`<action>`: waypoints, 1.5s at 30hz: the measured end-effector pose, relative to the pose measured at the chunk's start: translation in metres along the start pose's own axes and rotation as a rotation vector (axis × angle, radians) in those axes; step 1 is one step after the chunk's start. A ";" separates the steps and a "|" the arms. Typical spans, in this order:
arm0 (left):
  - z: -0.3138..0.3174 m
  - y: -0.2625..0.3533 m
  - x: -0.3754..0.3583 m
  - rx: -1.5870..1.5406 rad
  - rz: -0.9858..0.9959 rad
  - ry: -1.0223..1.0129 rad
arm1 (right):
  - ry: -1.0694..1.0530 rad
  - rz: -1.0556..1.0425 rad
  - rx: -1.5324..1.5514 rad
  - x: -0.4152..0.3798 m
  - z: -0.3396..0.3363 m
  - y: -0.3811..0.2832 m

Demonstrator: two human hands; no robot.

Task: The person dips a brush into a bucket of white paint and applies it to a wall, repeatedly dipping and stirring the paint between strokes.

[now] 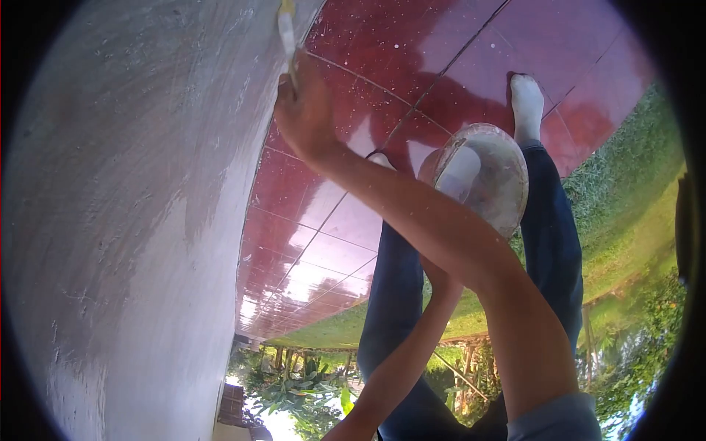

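Note:
My right hand (307,114) is closed around the handle of a paintbrush (287,33), whose bristle end is at the wall's lower edge. My right forearm crosses in front of my left one. Beneath it, my left hand (428,167) is mostly hidden, with a bit showing at the side of a round, translucent container (494,180). It appears to hold this container, which has whitish smears and something white inside. A grey-white wall (147,184) with streaky brush marks fills the left side.
Glossy red floor tiles (353,95) carry white specks and meet the wall along its edge. My white-socked foot (526,103) stands on them, my other foot (381,159) partly hidden. Grass (610,176) borders the tiles; plants (309,393) appear upside down lower in view.

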State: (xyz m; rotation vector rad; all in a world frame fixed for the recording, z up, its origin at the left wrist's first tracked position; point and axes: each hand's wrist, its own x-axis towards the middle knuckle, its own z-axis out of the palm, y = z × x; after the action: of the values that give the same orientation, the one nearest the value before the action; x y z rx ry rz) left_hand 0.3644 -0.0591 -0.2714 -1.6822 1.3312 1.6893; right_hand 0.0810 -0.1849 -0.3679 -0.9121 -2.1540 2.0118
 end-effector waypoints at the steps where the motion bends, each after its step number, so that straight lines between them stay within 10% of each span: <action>1: -0.011 -0.009 -0.002 -0.064 -0.005 -0.158 | -0.059 0.055 0.032 -0.045 0.010 -0.017; 3: 0.004 0.025 -0.005 0.122 -0.024 -0.191 | -0.482 0.307 0.110 -0.105 -0.010 -0.034; 8: -0.017 -0.039 0.012 0.422 0.349 -0.068 | -1.143 0.092 -0.099 -0.071 -0.060 -0.017; 10: -0.015 -0.040 0.015 0.416 0.609 -0.067 | -0.877 0.075 -0.113 -0.004 -0.078 -0.022; 12: 0.004 -0.002 0.007 0.122 -0.122 0.051 | -0.641 -0.050 -0.186 0.069 -0.101 -0.023; 13: 0.002 0.000 0.007 0.184 -0.104 0.042 | -0.469 -0.393 -0.220 0.099 -0.109 -0.012; 15: 0.009 0.008 0.002 0.160 -0.075 0.062 | -0.497 -0.058 -0.234 0.138 -0.141 -0.046; 20: 0.006 0.002 0.003 0.183 -0.049 0.063 | 0.161 -0.377 0.269 0.146 -0.120 -0.081; 21: 0.008 0.004 0.003 0.154 -0.021 0.039 | -0.015 -0.443 0.198 0.157 -0.100 0.002; 27: 0.004 0.000 0.007 0.317 0.079 -0.092 | -0.729 0.020 -0.055 -0.128 -0.043 -0.069; 29: 0.011 0.016 0.008 0.476 -0.028 0.063 | -1.183 -0.109 -0.238 -0.148 -0.057 -0.071; 32: 0.025 0.048 -0.015 0.538 0.144 0.016 | -1.279 -0.163 -0.201 -0.101 -0.059 -0.082; 38: 0.009 0.001 0.003 0.187 0.067 0.040 | -0.557 -0.206 -0.507 0.132 -0.164 -0.146; 42: 0.006 0.009 0.000 0.266 -0.026 -0.010 | -0.382 -0.082 -0.152 0.189 -0.206 -0.181; 45: 0.007 0.006 0.000 0.209 -0.016 0.000 | 0.071 -0.362 0.022 0.178 -0.173 -0.149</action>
State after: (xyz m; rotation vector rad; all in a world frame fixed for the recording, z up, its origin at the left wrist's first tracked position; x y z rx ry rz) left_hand 0.3557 -0.0560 -0.2702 -1.5686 1.4360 1.4847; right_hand -0.0482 0.0536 -0.2655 -0.5327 -2.0734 1.7956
